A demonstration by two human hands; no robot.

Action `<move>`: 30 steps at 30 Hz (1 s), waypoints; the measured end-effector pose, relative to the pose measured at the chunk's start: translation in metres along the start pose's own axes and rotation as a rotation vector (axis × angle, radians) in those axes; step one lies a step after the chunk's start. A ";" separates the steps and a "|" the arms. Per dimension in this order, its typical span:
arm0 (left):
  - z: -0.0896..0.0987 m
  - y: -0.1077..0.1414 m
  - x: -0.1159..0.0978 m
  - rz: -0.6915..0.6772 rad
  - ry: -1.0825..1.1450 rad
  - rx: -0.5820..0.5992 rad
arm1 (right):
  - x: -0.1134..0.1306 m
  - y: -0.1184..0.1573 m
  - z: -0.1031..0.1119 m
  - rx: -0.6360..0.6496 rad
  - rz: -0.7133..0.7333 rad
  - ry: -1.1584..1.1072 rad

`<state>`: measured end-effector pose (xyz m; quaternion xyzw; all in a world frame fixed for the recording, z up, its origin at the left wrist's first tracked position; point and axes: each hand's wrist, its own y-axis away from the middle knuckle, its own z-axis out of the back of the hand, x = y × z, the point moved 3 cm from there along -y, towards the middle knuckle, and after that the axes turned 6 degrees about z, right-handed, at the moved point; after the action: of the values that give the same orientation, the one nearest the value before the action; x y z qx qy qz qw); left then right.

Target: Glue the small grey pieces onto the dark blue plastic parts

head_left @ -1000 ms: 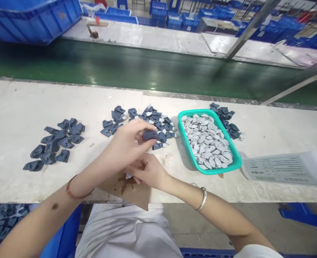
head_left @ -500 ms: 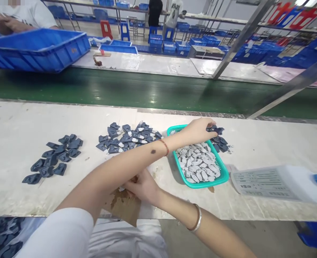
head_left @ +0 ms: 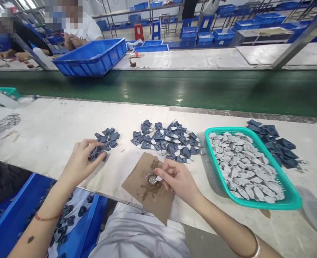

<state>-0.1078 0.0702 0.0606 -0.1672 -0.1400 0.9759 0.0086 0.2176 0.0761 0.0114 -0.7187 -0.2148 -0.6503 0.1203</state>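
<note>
My left hand has swung round to my ten o'clock, grip apart at dark pieces, apparently mid-pickup and needing a pinch, while my right hand clamps a white piece

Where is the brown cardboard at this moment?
In the head view, the brown cardboard lies below centre, at the near edge of the table, nearer than the middle dark pile, with the right hand over its right side.

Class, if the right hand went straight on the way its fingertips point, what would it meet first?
Probably the small round dish on the brown cardboard: the right hand points toward it, its pinched white piece beside the rim. Whether the two touch is unclear.
</note>
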 end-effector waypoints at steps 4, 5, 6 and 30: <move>-0.014 0.039 0.005 -0.013 -0.195 0.102 | -0.001 -0.001 0.002 -0.032 -0.010 0.053; -0.017 0.042 0.001 -0.004 -0.225 0.099 | -0.002 -0.001 0.003 -0.038 -0.010 0.067; -0.019 0.043 -0.003 0.008 -0.240 0.088 | -0.002 -0.001 0.003 -0.045 -0.008 0.078; -0.081 0.086 -0.118 0.204 0.974 0.335 | 0.002 -0.004 -0.008 -0.175 0.053 -0.029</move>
<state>0.0322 0.0021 0.0021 -0.6107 0.0552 0.7899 0.0040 0.2089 0.0760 0.0139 -0.7413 -0.1400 -0.6526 0.0711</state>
